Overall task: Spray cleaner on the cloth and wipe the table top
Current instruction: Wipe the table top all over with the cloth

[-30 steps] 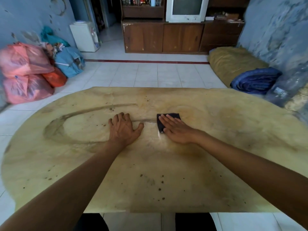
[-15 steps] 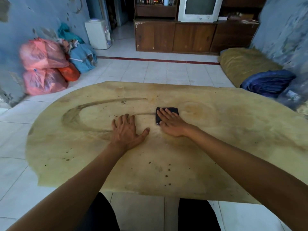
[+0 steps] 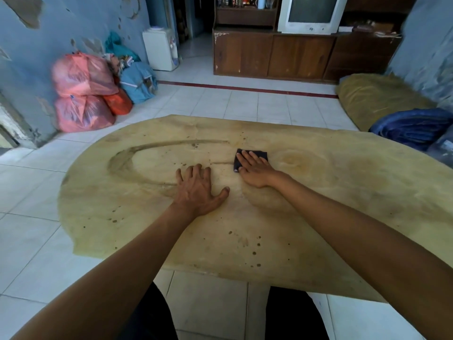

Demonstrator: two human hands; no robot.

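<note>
Cloth: I see a small dark cloth [image 3: 252,157], folded flat, lying near the middle of the surface [image 3: 343,217], a bit toward the far edge.
Right hand: my right hand [image 3: 255,169] lies flat on the cloth, fingers [image 3: 247,158] straight and close together, pressing it down.
Left hand: my left hand [image 3: 198,192] rests flat on the bare surface just beside the cloth, not touching it. Its fingers are spread apart and hold nothing.
Surface: tan and worn, with a long dark curved mark [image 3: 127,163] on the left and small dark spots near me.
Bags: pink bags [image 3: 81,94] and a blue bag [image 3: 138,85] sit stuffed full by the left wall. I cannot tell what is inside.
Around: a white TV [image 3: 311,13] on a brown cabinet [image 3: 282,56] far back, a blue blanket [image 3: 411,126] on the right.
</note>
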